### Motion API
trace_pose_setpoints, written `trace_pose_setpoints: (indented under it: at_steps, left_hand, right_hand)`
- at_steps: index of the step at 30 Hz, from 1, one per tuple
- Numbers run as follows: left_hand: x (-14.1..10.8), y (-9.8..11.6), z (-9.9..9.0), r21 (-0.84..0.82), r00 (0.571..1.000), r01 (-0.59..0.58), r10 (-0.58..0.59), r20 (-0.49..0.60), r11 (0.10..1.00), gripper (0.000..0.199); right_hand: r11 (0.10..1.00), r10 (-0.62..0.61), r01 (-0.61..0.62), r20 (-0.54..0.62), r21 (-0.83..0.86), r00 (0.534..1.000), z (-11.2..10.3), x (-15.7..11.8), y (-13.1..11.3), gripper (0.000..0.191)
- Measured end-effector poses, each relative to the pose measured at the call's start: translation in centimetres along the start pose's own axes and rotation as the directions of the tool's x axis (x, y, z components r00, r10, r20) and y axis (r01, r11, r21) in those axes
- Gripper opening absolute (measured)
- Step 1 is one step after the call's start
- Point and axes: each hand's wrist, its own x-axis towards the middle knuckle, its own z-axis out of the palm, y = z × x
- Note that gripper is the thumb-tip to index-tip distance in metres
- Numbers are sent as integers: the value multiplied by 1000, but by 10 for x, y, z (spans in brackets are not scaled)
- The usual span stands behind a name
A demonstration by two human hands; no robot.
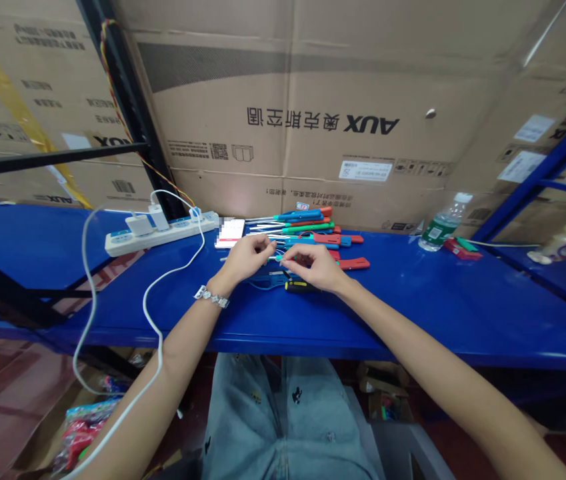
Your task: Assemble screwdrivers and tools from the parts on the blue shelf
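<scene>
1. Small pale piece (279,258), too tiny to identify, sits between the fingertips, beside coloured-handled tools (307,229) piled on the blue table (413,307).
2. Capped bottle (437,231) stands rightward, contents unclear; below left, an open carton (37,430) holds bagged goods (80,427).
3. Left hand (251,257) and right hand (315,265) nearly meet, wrists bent inward, thumbs and forefingers pinched on the piece.
</scene>
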Motion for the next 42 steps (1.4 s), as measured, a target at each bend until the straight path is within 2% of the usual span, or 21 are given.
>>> trace_pose_setpoints:
  at_steps: [2, 4, 10, 14, 19, 23, 26, 28, 31, 34, 36, 37, 39, 41, 42]
  left_hand:
    - [0, 0, 1, 34, 1000, -22, 22, -10, 999, 34]
    - [-1, 0, 3, 65, 999, -38, 39, -26, 997, 33]
    - [-2, 1, 5, 133, 996, -61, 69, -56, 989, 34]
    - [-3, 4, 5, 170, 994, -97, 105, -39, 981, 38]
    - [-4, 7, 5, 197, 994, -96, 104, -31, 976, 37]
    - [-5, 7, 5, 189, 994, -88, 99, -48, 978, 37]
    - [-4, 7, 5, 192, 994, -84, 96, -53, 978, 37]
    - [-4, 6, 6, 186, 993, -88, 100, -58, 979, 37]
    - [-4, 5, 6, 175, 991, -95, 109, -72, 980, 38]
    - [-4, 4, 7, 158, 990, -100, 114, -81, 982, 37]
    - [-4, 3, 7, 151, 990, -100, 114, -86, 983, 37]
    - [-4, 3, 7, 149, 989, -100, 115, -90, 984, 37]
    - [-4, 3, 7, 146, 988, -100, 115, -102, 984, 37]
    - [-4, 5, 7, 140, 987, -95, 112, -114, 985, 37]
    - [-4, 6, 6, 138, 987, -93, 109, -118, 986, 37]
  right_hand:
    - [985, 97, -92, -30, 145, 995, 4, -1, 1, 24]
    - [967, 116, -102, -48, 233, 992, 8, 1, 1, 30]
    - [978, 109, -86, -115, 188, 987, 7, 3, 1, 35]
    - [985, 104, -82, -146, 149, 984, 2, 3, 2, 34]
    - [959, 151, -86, -231, 271, 961, -2, 9, 4, 40]
    - [915, 255, -169, -200, 367, 946, -7, 11, 8, 45]
    - [892, 275, -188, -165, 411, 947, -8, 9, 10, 45]
    - [905, 256, -184, -146, 383, 956, -8, 7, 10, 43]
    - [969, 153, -125, -120, 213, 981, -8, 2, 7, 33]
    - [996, 68, -68, 8, 62, 998, -9, -6, 2, 16]
    - [998, 47, -50, 65, 48, 997, -9, -9, 1, 17]
    - [998, 41, -43, 46, 54, 998, -8, -9, 2, 21]
    - [997, 53, -49, -69, 63, 996, -6, -8, 7, 26]
    - [995, 96, -89, -169, 49, 981, -5, -5, 13, 24]
    - [992, 122, -117, -175, 37, 977, -5, -3, 16, 22]
